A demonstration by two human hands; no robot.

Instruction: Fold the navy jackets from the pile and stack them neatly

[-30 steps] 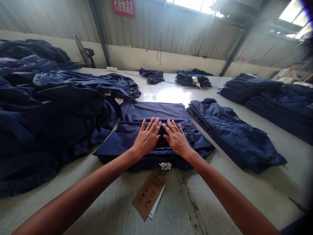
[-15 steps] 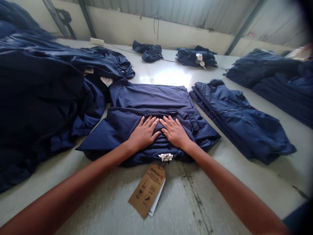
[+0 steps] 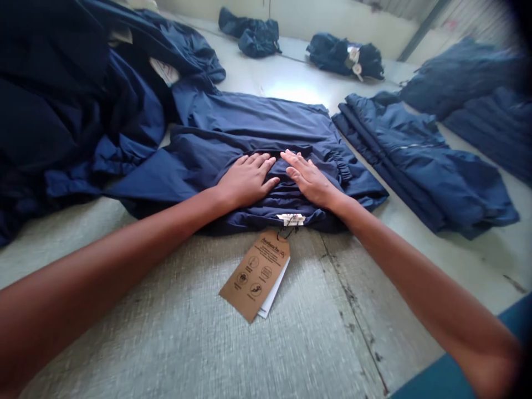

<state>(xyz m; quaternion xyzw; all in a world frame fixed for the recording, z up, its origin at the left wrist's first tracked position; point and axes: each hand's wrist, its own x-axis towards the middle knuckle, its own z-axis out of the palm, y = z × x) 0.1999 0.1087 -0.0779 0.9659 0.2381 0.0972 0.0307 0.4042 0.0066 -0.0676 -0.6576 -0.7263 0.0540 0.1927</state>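
Note:
A navy blue jacket (image 3: 266,119) lies partly folded in front of me, its collar end towards me. My left hand (image 3: 248,180) rests palm down on the gathered fabric with its fingers stretched out. Beside it, my right hand (image 3: 311,182) is also open, tilted somewhat onto its outer edge over the same folds; I cannot tell how much of its palm touches the cloth. An elastic gathered cuff (image 3: 341,166) shows to the right of it. At the near edge sits a white neck label (image 3: 291,219), from which a brown cardboard hang tag (image 3: 255,277) hangs onto the table.
A large heap of navy garments (image 3: 70,94) is on the left. To the right lie folded navy jackets (image 3: 436,166), with another stack (image 3: 490,105) behind. Two small bundles, a left one (image 3: 251,36) and a right one (image 3: 332,55), sit at the back of the pale table (image 3: 174,327).
The view has tipped downward, so everything appears higher. My right hand has turned more onto its side and moved slightly away from the left, which still lies flat.

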